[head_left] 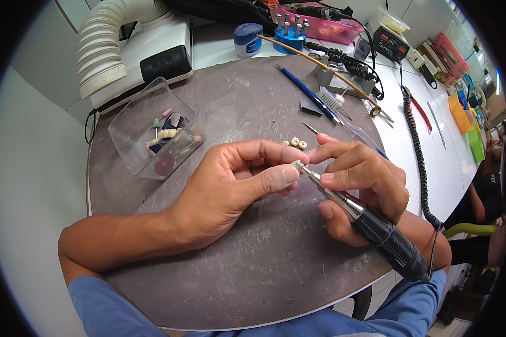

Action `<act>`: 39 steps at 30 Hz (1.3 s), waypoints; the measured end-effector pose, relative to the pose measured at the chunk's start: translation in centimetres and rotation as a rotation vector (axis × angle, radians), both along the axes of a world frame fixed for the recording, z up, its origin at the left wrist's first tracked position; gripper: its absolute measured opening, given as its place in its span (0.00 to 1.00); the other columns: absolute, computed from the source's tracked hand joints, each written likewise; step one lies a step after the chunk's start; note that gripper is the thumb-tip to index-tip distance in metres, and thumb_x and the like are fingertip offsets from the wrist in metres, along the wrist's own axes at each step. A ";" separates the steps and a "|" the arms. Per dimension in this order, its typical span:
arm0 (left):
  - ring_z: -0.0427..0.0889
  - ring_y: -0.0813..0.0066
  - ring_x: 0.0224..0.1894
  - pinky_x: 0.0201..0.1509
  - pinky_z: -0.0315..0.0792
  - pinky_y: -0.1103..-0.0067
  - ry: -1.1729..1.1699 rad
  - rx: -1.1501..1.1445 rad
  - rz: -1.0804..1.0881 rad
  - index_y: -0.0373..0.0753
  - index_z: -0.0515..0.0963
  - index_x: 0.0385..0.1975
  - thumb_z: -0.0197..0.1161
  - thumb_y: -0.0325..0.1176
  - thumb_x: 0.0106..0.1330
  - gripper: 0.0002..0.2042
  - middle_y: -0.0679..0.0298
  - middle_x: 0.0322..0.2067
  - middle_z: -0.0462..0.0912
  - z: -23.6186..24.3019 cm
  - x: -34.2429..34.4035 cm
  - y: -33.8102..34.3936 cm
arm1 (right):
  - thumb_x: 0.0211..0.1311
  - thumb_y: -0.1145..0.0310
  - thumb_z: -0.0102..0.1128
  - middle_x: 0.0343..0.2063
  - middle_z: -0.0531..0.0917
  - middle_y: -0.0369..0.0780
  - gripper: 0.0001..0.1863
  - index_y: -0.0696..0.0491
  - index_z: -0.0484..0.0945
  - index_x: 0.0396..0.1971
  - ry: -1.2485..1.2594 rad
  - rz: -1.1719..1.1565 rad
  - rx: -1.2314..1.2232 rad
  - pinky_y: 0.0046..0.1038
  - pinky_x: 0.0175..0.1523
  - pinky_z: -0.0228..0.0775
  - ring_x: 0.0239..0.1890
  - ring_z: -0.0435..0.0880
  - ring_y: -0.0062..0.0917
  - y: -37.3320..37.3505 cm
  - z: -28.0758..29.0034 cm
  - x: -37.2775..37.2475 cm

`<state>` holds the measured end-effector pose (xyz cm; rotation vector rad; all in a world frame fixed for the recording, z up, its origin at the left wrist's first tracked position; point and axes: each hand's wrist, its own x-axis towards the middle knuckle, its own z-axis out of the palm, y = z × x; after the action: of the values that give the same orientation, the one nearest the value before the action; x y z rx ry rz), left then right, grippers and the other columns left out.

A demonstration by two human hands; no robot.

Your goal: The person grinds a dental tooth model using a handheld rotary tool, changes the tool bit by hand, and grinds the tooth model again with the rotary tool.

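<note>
Between thumb and forefinger, my left hand (230,182) pinches a small cream dental crown (296,164). My right hand (365,180) grips a rotary handpiece (385,236) with a ribbed metal nose and a black body. Its tip meets the crown or sits right beside it; the fingers partly hide the spot. Just beyond my fingertips, several more cream tooth crowns (296,142) rest on the scratched grey mat (236,258).
A clear plastic box (132,143) with crowns and burs stands at left, near a white hose (101,53). A blue knife (306,92), a brush (331,98), a blue bur holder (289,39) and a blue-lidded jar (247,39) lie farther back. A coiled cord (419,163) runs along the right.
</note>
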<state>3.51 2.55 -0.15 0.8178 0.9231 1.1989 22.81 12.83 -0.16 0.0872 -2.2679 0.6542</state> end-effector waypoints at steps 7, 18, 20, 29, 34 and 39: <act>0.75 0.81 0.42 0.47 0.71 0.82 -0.021 0.007 -0.008 0.33 0.76 0.45 0.61 0.26 0.63 0.11 0.64 0.42 0.78 -0.1 0.0 0.0 | 0.37 0.80 0.66 0.26 0.82 0.43 0.14 0.61 0.78 0.30 0.070 -0.044 -0.077 0.42 0.52 0.75 0.38 0.85 0.36 -0.3 0.2 -0.3; 0.75 0.81 0.42 0.47 0.70 0.82 0.024 0.022 -0.014 0.33 0.76 0.45 0.60 0.26 0.63 0.11 0.64 0.42 0.78 -0.3 -0.1 0.0 | 0.38 0.79 0.66 0.27 0.81 0.43 0.14 0.60 0.78 0.30 0.064 -0.078 -0.095 0.41 0.51 0.76 0.38 0.84 0.36 -0.4 0.2 -0.3; 0.75 0.81 0.42 0.47 0.70 0.82 0.023 0.028 0.000 0.33 0.76 0.45 0.60 0.26 0.63 0.11 0.64 0.41 0.78 -0.1 0.0 -0.1 | 0.38 0.79 0.66 0.27 0.82 0.43 0.14 0.60 0.78 0.31 0.051 -0.057 -0.066 0.41 0.51 0.76 0.38 0.84 0.36 -0.5 0.3 -0.2; 0.77 0.81 0.40 0.47 0.72 0.82 0.026 0.035 0.009 0.32 0.75 0.45 0.60 0.26 0.64 0.11 0.63 0.39 0.78 -0.1 0.1 -0.1 | 0.51 0.68 0.64 0.26 0.79 0.47 0.14 0.61 0.74 0.34 0.012 -0.017 -0.018 0.48 0.53 0.72 0.39 0.84 0.41 0.2 -0.1 0.0; 0.78 0.80 0.41 0.47 0.73 0.82 0.016 0.029 -0.002 0.33 0.75 0.45 0.60 0.27 0.64 0.11 0.63 0.39 0.79 -0.1 0.0 -0.1 | 0.52 0.69 0.63 0.28 0.79 0.47 0.14 0.62 0.73 0.35 0.028 -0.035 -0.014 0.48 0.55 0.70 0.40 0.84 0.40 0.2 -0.3 0.0; 0.78 0.79 0.41 0.47 0.73 0.82 -0.008 -0.003 -0.024 0.33 0.75 0.46 0.60 0.28 0.64 0.12 0.63 0.40 0.79 0.1 -0.1 0.0 | 0.54 0.69 0.62 0.30 0.78 0.48 0.15 0.62 0.72 0.37 0.041 -0.030 -0.035 0.47 0.56 0.69 0.41 0.84 0.41 0.4 -0.4 0.2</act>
<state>3.42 2.57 -0.09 0.8189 0.9057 1.1788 22.96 13.19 -0.57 0.0492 -2.2137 0.6710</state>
